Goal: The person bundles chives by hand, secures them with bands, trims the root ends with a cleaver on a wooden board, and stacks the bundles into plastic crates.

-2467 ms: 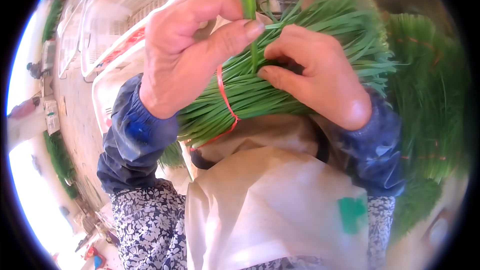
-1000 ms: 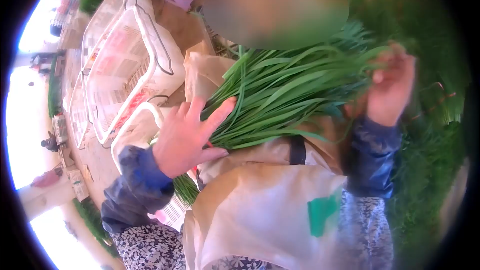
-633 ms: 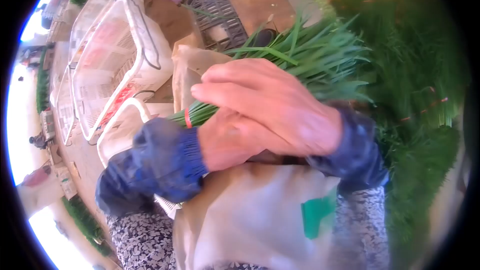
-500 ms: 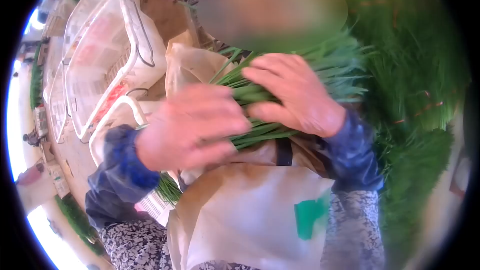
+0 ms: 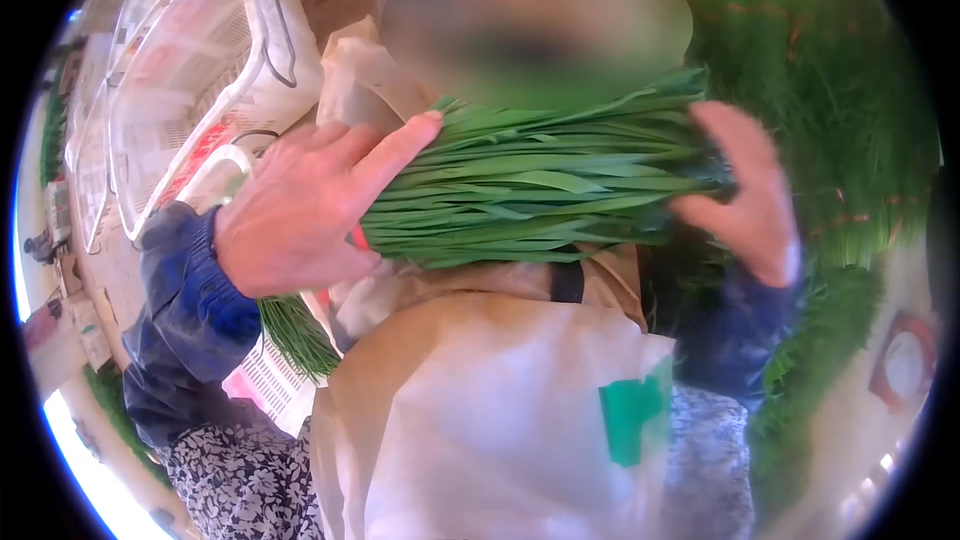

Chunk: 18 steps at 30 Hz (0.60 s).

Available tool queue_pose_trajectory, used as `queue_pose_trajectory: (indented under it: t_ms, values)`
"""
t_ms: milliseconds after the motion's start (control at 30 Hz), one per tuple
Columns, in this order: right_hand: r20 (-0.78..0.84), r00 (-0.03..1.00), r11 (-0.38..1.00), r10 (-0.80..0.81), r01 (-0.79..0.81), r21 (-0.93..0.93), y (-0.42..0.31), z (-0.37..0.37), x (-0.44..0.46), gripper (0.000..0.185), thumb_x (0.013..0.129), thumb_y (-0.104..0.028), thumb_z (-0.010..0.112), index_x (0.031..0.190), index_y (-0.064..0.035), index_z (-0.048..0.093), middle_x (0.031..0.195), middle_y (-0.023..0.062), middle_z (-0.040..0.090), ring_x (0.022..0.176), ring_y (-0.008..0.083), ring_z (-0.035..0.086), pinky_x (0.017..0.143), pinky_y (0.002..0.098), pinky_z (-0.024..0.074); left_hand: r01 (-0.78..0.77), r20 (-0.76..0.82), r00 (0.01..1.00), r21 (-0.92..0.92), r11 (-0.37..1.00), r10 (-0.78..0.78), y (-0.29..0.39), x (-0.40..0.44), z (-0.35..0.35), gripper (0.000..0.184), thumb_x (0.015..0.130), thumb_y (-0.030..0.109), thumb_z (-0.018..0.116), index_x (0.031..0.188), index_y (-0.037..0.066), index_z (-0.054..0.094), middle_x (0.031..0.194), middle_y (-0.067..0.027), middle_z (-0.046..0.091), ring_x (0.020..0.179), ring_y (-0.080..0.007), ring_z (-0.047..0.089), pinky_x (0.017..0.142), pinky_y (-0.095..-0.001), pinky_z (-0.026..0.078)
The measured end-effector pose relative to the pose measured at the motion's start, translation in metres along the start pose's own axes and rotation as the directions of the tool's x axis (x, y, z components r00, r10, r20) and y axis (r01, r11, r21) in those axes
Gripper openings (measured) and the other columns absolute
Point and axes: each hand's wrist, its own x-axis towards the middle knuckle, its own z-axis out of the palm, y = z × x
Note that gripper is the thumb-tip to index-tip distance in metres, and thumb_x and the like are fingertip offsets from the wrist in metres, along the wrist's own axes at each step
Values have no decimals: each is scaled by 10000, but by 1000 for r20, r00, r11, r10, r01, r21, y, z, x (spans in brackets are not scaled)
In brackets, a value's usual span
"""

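A thick bunch of garlic chives (image 5: pixel 530 180), long flat green leaves, lies crosswise in front of me above my lap. My left hand (image 5: pixel 300 205) spans its left end, index finger stretched along the top edge; a bit of red band (image 5: pixel 358 237) shows by the palm. Around the right end curves my right hand (image 5: pixel 755 195), somewhat blurred, thumb below and fingers above the leaf tips. Under the bunch is a tan covering with a dark strap (image 5: pixel 567 282). A whitish apron (image 5: pixel 480 400) with a green patch (image 5: pixel 622 422) covers my lap.
White plastic baskets (image 5: pixel 250 80) with wire handles stand on the left. Banded chives (image 5: pixel 820 110) are heaped along the right. Thin green stalks (image 5: pixel 298 335) stick out below my left forearm. A red-and-white object (image 5: pixel 904 362) lies far right. A blurred oval hides the top centre.
My hands have moved apart: the left slid left to the bunch's end, the right moved right to the leaf tips. The bunch now lies straighter and shows between them. The view shifted slightly.
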Motion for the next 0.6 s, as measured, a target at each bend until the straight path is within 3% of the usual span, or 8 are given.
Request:
queue_pose_trajectory:
  t_ms: [100, 233, 333, 367, 400, 433, 533, 600]
  values:
    - [-83, 988, 982, -131, 140, 128, -28, -61, 19, 732, 699, -227, 775, 1360, -14, 541, 1382, 177, 555, 1317, 293, 487, 1113, 408, 354, -110, -67, 984, 507, 855, 166, 13, 4, -14, 839, 655, 95, 735, 1444, 93, 450, 1191, -151, 563, 983, -322, 550, 916, -419, 442]
    - [-122, 873, 674, -473, 447, 588, -84, -18, 87, 799, 832, -436, 722, 1422, 28, 449, 1399, 212, 522, 1309, 245, 491, 1088, 371, 373, -142, -170, 900, 755, 640, 401, 10, 19, 1, 583, 805, 117, 578, 1383, 167, 515, 1178, -136, 561, 1038, -306, 560, 924, -422, 449]
    - [73, 866, 598, -494, 277, 752, -95, 81, 134, 799, 860, -458, 711, 1420, 38, 429, 1361, 238, 532, 1261, 310, 527, 1041, 398, 415, -167, -195, 890, 703, 692, 413, 25, -5, 4, 565, 795, 102, 617, 1353, 152, 544, 1143, -141, 596, 1103, -328, 570, 923, -435, 467]
    - [77, 864, 592, -497, 272, 759, -92, 92, 132, 799, 860, -458, 711, 1420, 38, 429, 1361, 238, 532, 1261, 310, 527, 1041, 398, 415, -169, -397, 820, 520, 837, 412, 23, -23, 14, 481, 746, 71, 710, 1219, 88, 625, 1029, -129, 647, 1062, -347, 616, 887, -454, 499]
    - [99, 868, 637, -486, 274, 720, -91, 100, 129, 821, 832, -431, 744, 1424, 37, 421, 1349, 247, 536, 1250, 335, 532, 1037, 401, 419, -86, -578, 794, 200, 976, 188, 19, -45, 34, 393, 670, 24, 772, 1050, 27, 671, 898, -126, 658, 914, -332, 658, 814, -415, 526]
    - [124, 870, 679, -477, 275, 681, -90, 105, 128, 847, 803, -405, 777, 1428, 35, 413, 1338, 255, 540, 1238, 360, 537, 1032, 404, 424, -29, -572, 810, -258, 966, -128, 11, -71, 52, 380, 637, 0, 761, 1000, 3, 651, 872, -144, 645, 838, -252, 658, 774, -346, 525]
    - [228, 839, 747, -494, 276, 605, -92, 89, 124, 939, 737, -418, 822, 1434, 42, 395, 1321, 276, 546, 1214, 385, 551, 1029, 405, 433, 35, -289, 658, -910, 412, -696, -7, -80, 115, 296, 832, 140, 652, 1074, -14, 581, 947, -87, 628, 744, -143, 599, 672, -261, 491]
    - [294, 820, 758, -491, 237, 607, -95, 91, 124, 980, 696, -423, 845, 1432, 46, 399, 1297, 282, 564, 1189, 381, 575, 1017, 401, 444, 68, -235, 597, -938, 341, -767, -11, -59, 144, 406, 952, 356, 539, 1095, -23, 563, 838, -74, 613, 610, -104, 538, 542, -221, 415]
